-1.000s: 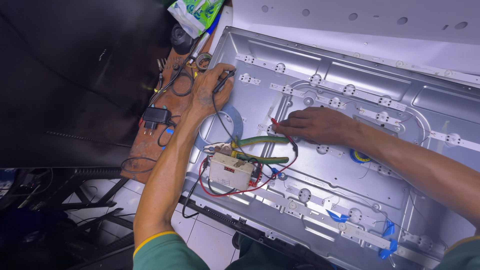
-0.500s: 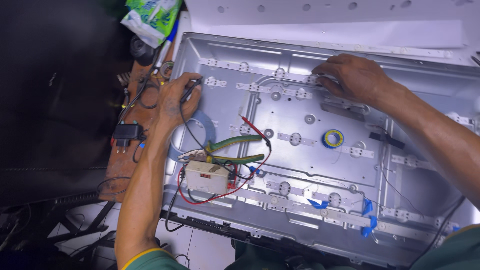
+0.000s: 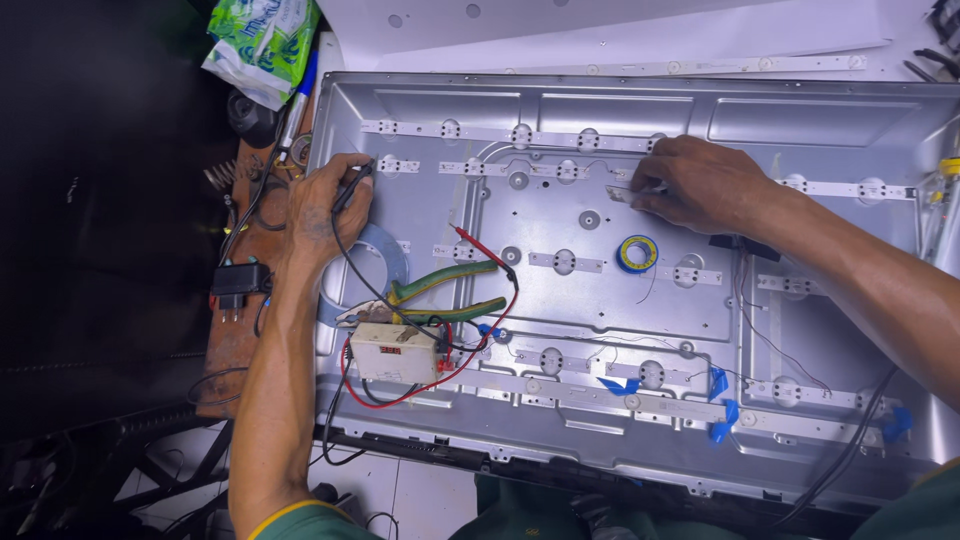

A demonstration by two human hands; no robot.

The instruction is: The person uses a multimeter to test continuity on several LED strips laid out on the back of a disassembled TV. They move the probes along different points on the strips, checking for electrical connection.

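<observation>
The left hand [image 3: 325,205] was closed around a black probe [image 3: 352,190] at the left end of the metal back panel [image 3: 620,110], its lead running down to the small white tester [image 3: 393,352]. The right hand [image 3: 705,185] pressed curled fingers onto a light strip [image 3: 625,193], near the blue-and-yellow tape roll [image 3: 636,253]. Green-handled pliers [image 3: 440,295] and the red probe [image 3: 480,248] lay on the panel between the hands
</observation>
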